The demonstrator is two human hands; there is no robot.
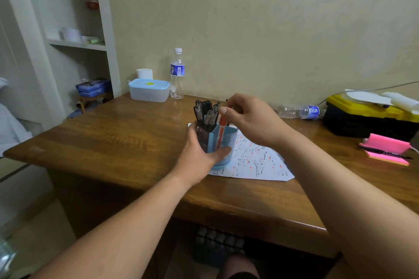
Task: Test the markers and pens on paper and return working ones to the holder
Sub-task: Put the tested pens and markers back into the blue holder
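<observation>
At the middle of the brown wooden desk [113, 147], one light-blue plastic pen holder [229, 138] is gripped by the left hand [199, 154], with fingers and thumb curled round its wall. One orange-red marker [221, 131] is pinched at its top end by the right hand [251, 120]. Its long axis is near vertical, with the lower end inside the holder's front compartment. Black pens with clear caps [206, 114] are stood upright in the rear compartment; about five are counted. One white paper sheet with red and black strokes [260, 161] is partly covered by the holder. Two clear water bottles are noted: an upright bottle [177, 75] and a bottle on its side [299, 111].
</observation>
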